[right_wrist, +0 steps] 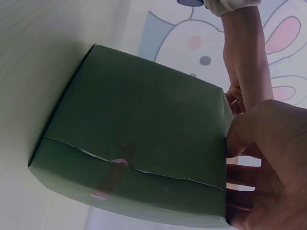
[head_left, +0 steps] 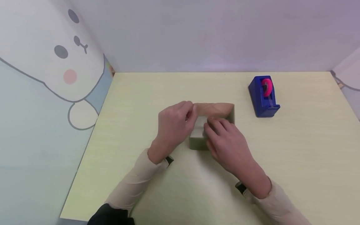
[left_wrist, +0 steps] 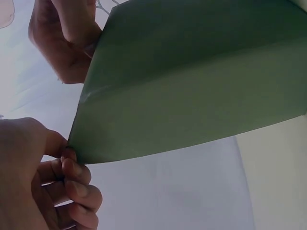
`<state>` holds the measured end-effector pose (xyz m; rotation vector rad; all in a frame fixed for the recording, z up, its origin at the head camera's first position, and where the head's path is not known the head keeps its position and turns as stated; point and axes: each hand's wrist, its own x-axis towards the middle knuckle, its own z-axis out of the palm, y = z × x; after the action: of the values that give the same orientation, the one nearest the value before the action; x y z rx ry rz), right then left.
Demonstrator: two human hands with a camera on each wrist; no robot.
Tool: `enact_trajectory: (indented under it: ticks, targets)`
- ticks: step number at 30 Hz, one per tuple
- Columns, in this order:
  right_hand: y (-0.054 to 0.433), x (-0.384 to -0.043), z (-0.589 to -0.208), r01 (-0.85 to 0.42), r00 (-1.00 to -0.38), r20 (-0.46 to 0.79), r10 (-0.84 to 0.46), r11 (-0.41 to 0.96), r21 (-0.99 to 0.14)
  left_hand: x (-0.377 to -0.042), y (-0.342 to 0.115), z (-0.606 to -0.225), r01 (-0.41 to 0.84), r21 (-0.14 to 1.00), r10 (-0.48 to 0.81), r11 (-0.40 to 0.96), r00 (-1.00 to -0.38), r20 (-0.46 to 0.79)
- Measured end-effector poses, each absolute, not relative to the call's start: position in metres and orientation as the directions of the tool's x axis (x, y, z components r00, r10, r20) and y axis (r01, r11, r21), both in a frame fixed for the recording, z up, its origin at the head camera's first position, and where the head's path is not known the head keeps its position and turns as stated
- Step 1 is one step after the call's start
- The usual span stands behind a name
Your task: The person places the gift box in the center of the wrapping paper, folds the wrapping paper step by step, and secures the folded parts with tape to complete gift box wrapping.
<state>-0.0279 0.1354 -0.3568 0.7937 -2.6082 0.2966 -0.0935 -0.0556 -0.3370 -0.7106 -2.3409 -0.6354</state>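
Note:
Green paper (head_left: 198, 143) forms an upright box-like wrap on the table, with a brown inner side (head_left: 215, 109) showing at its far top edge. A pale, greyish flat surface (head_left: 200, 122) lies inside the top opening. My left hand (head_left: 175, 122) pinches the paper's far left top corner between thumb and fingers. At the near right edge, my right hand (head_left: 226, 142) holds the top of the paper, its fingers curled over the rim. A strip of tape (right_wrist: 112, 175) crosses a slightly torn seam on the green side facing the right wrist.
A blue tape dispenser (head_left: 261, 100) with a pink roll (head_left: 267, 87) stands at the back right of the pale wooden table (head_left: 135, 100). White panels (head_left: 219, 37) rise behind, and the left one carries a cartoon animal print (head_left: 67, 53).

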Motion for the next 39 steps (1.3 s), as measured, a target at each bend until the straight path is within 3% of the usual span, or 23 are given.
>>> enact_trajectory:
  ticks: [3,6,10,13,21,39]
  targets:
    - [0.135,-0.027,-0.357,-0.572,-0.757,0.436,-0.487,0.817,-0.080,-0.093,-0.058,-0.330,0.599,0.272,0.307,0.754,-0.686,0.659]
    - [0.134,-0.027,-0.357,-0.572,-0.753,0.445,-0.484,0.817,-0.079,-0.088,-0.062,-0.324,0.539,0.287,0.278,0.792,-0.737,0.617]
    - [0.134,-0.027,-0.357,-0.568,-0.756,0.443,-0.482,0.819,-0.080,-0.073,-0.064,-0.323,0.404,0.254,0.266,0.879,-0.856,0.443]
    - [0.135,-0.027,-0.356,-0.565,-0.760,0.439,-0.479,0.821,-0.082,-0.065,-0.061,-0.325,0.354,0.219,0.281,0.909,-0.911,0.302]
    - [0.133,-0.026,-0.357,-0.569,-0.755,0.450,-0.477,0.818,-0.088,-0.070,-0.055,-0.335,0.337,0.234,0.304,0.912,-0.938,0.167]
    - [0.133,-0.027,-0.357,-0.572,-0.751,0.453,-0.480,0.816,-0.083,-0.082,-0.052,-0.332,0.280,0.361,0.284,0.889,-0.958,0.042]
